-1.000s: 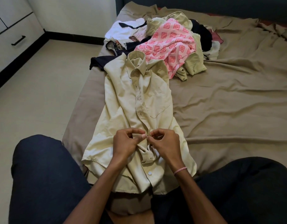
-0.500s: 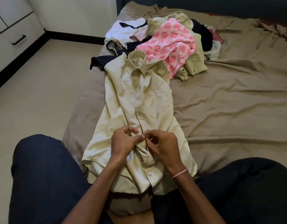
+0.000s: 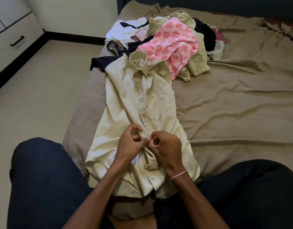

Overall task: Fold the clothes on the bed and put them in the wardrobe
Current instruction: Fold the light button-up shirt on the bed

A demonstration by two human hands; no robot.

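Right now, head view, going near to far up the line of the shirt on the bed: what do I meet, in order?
white button on the cream shirt → left hand and right hand, side by side, both pinching the shirt → shirt collar → pink patterned garment

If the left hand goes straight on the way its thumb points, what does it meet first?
The right hand: the thumb of the left hand points across the shirt placket at the other's fingertips, seemingly almost touching; depth is unclear.
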